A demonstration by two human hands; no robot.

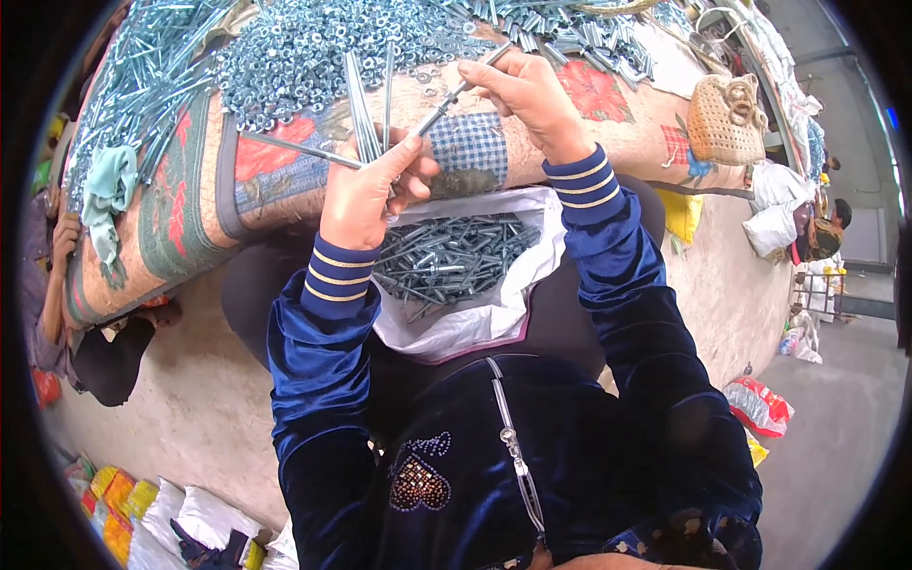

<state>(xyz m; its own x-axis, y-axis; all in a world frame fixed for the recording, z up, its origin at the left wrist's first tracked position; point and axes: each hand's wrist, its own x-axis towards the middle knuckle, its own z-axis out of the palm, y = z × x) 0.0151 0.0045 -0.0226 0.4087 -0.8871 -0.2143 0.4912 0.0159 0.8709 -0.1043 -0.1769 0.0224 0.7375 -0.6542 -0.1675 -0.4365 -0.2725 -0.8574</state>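
Observation:
My left hand (370, 195) is closed round several long thin metal bolts (359, 109) that fan out upward and to the left. Between its thumb and fingers it also grips the lower part of a thicker sleeved bolt (439, 114), tilted up to the right. My right hand (534, 103) pinches the upper end of that same sleeved bolt. Below the hands, an open white sack (543, 271) on my lap holds many short metal anchor bolts (456, 256). Just beyond the hands lies a heap of small metal nuts (294, 71).
A patchwork quilt (560, 171) covers the work surface. Long bolts (142, 90) are heaped left, metal sleeves (598, 43) at the far right. A teal cloth (109, 190) and a woven bag (727, 123) lie on the quilt. Another person's hand (65, 237) is at the left edge.

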